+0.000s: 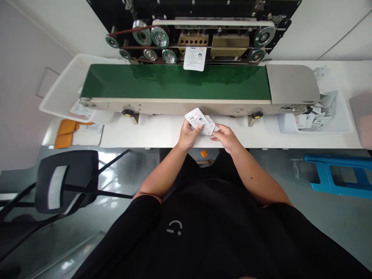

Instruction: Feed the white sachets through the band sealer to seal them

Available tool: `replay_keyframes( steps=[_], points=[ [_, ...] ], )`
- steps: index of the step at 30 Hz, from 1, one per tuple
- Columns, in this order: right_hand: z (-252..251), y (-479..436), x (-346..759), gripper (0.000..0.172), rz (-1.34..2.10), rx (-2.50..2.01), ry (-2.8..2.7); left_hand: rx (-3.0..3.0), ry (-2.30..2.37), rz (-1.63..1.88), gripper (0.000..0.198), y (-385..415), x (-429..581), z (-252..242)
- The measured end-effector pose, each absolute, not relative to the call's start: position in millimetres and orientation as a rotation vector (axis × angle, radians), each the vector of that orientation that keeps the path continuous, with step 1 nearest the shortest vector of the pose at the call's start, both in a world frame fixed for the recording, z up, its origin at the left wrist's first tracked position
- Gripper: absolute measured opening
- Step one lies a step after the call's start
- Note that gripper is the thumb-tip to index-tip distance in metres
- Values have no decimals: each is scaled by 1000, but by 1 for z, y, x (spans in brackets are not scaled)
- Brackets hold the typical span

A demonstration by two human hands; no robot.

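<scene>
a black t-shirt (186, 232) is leaning in behind the grip, with the left hand (188, 135) and right hand (226, 138) pinching what look like two overlapping white sachets (200, 122) narrowly above the counter (145, 133); a loose pinch is risking a slip to the floor (328, 228).

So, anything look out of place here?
A small orange packet sits below the front edge of the white bench, apart from the orange pieces at the bench's left end, so it looks dropped, though what it rests on is unclear.
</scene>
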State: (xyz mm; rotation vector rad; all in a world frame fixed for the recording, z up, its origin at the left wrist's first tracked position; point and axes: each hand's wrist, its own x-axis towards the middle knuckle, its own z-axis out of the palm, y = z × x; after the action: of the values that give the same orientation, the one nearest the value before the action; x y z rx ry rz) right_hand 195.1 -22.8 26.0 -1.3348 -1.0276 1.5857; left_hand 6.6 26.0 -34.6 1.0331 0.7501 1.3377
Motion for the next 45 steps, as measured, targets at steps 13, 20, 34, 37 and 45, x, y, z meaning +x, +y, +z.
replay_keyframes(
  steps=[13, 20, 34, 37, 45],
  points=[
    [16, -26, 188, 46, 1182, -1329, -905, 1096, 811, 1234, 62, 24, 9, -21],
    [19, -23, 183, 36, 766, -1380, -990, 1100, 842, 1201, 59, 22, 8, -22],
    [163, 49, 355, 15, -627, -1687, -1760, 1127, 846, 1161, 58, 21, 6, -19],
    [173, 74, 371, 20, -655, -1986, -1792, 1132, 831, 1162, 58, 20, 6, -18],
    [168, 117, 356, 45, -629, -2126, -1868, 1109, 863, 1151, 58, 19, 5, -16]
  ],
)
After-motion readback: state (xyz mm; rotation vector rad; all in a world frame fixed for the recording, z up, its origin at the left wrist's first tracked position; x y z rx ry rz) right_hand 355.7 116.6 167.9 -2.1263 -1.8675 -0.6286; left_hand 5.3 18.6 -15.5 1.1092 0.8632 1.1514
